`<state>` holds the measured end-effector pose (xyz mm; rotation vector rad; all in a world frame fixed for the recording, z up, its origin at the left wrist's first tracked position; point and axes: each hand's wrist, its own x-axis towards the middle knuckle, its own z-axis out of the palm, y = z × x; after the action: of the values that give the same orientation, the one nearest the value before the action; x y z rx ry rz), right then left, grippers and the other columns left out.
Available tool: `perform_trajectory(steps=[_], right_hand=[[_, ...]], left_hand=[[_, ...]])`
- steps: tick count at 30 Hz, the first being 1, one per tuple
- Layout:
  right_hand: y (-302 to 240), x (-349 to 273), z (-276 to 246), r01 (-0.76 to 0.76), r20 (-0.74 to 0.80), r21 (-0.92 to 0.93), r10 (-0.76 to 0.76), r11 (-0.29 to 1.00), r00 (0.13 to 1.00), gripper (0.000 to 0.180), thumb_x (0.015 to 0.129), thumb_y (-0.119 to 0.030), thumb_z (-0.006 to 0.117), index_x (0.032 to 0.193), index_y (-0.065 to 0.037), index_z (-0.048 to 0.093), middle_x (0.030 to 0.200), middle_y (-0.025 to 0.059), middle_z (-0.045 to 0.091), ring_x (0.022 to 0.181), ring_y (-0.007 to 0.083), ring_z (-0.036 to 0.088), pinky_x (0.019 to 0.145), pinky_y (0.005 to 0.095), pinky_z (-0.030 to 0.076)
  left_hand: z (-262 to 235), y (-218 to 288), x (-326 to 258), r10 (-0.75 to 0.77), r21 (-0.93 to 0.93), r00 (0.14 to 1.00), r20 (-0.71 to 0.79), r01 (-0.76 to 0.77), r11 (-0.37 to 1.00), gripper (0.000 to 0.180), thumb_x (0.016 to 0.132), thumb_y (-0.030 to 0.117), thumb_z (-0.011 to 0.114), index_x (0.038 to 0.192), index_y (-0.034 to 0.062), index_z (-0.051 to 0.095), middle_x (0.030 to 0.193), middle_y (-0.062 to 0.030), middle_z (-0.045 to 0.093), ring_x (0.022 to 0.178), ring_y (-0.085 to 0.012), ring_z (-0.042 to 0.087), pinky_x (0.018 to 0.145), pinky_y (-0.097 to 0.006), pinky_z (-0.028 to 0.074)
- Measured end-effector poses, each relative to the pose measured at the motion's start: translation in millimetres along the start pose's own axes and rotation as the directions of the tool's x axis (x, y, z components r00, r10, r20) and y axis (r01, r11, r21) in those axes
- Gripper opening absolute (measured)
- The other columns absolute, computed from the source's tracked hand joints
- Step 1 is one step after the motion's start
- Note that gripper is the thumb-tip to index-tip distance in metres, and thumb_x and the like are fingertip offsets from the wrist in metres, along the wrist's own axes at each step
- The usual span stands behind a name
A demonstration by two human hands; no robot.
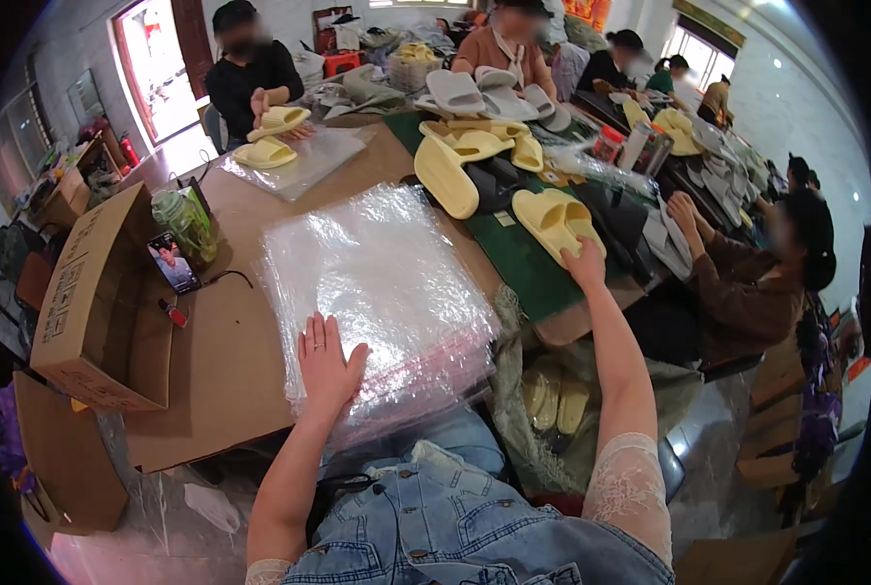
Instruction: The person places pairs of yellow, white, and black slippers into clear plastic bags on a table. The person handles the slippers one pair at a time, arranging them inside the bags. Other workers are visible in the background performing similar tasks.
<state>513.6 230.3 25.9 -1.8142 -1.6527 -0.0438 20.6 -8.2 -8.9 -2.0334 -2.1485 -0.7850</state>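
Note:
My left hand (pixel 330 366) lies flat, fingers stretched, on the near left part of a thick stack of clear plastic bags (pixel 367 258). Out to the right, my right hand (pixel 584 261) grips the near end of a pair of pale yellow slippers (pixel 548 219), which rests on a green mat (pixel 499 249). The fingers under the slippers are partly hidden. Just beyond is a heap of more yellow slippers (pixel 445 175) with dark ones among them.
An open cardboard box (pixel 94 302), a phone (pixel 174 263) and a green-tinted jar (pixel 184 219) stand on the left. A sack (pixel 523 390) with yellow slippers hangs by the table's near right edge. Co-workers sit around; one person (pixel 250 88) handles yellow slippers at far left.

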Motion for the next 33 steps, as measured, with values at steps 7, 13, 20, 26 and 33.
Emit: perform_trajectory(steps=[7,13,20,26,33], right_hand=[[-7,80,51,-0.136,0.086,0.056,0.131,0.989,0.988,0.072,0.081,-0.036,0.077,0.138,0.002,0.054,0.133,0.026,0.061,0.126,0.0386,0.057,0.106,0.0426,0.045],[13,105,89,-0.231,0.183,0.032,0.221,0.972,0.958,0.086,0.086,-0.033,0.073,0.155,-0.001,0.032,0.147,0.0258,0.049,0.134,0.041,0.049,0.111,0.0454,0.042],[3,88,86,-0.17,0.11,-0.24,0.201,0.956,0.973,0.046,0.094,-0.022,0.065,0.13,0.004,0.053,0.135,0.024,0.055,0.123,0.041,0.054,0.103,0.0479,0.046],[-24,21,55,0.002,0.138,-0.117,0.014,0.993,0.99,0.038,0.088,-0.026,0.067,0.106,0.007,0.063,0.11,0.0298,0.063,0.104,0.0449,0.062,0.091,0.0497,0.048],[-46,-56,27,0.016,0.142,-0.002,-0.015,1.0,0.99,0.033,0.085,-0.025,0.069,0.092,0.006,0.06,0.102,0.0282,0.062,0.098,0.0454,0.06,0.087,0.0525,0.047]], left_hand=[[-7,1,-2,-0.05,0.016,0.998,0.048,0.049,0.999,0.082,0.094,0.054,0.058,0.148,-0.0048,0.041,0.156,-0.0291,0.035,0.148,-0.041,0.029,0.122,-0.053,0.015],[-17,9,0,-0.046,-0.027,0.996,0.077,0.049,0.998,0.08,0.092,0.049,0.06,0.148,-0.0047,0.041,0.157,-0.0279,0.034,0.149,-0.041,0.028,0.122,-0.054,0.015],[-19,8,-1,-0.036,-0.027,0.991,0.126,0.039,0.999,0.084,0.093,0.052,0.06,0.149,-0.0065,0.037,0.157,-0.031,0.031,0.149,-0.0433,0.025,0.122,-0.056,0.014],[-18,9,-3,-0.058,-0.031,0.993,0.103,0.061,0.998,0.084,0.092,0.051,0.061,0.149,-0.0058,0.038,0.157,-0.031,0.032,0.149,-0.0431,0.026,0.122,-0.055,0.015],[-10,6,-2,-0.003,-0.006,1.0,0.003,0.003,1.0,0.08,0.092,0.055,0.059,0.146,-0.0024,0.044,0.154,-0.0303,0.038,0.147,-0.043,0.031,0.122,-0.054,0.014]])
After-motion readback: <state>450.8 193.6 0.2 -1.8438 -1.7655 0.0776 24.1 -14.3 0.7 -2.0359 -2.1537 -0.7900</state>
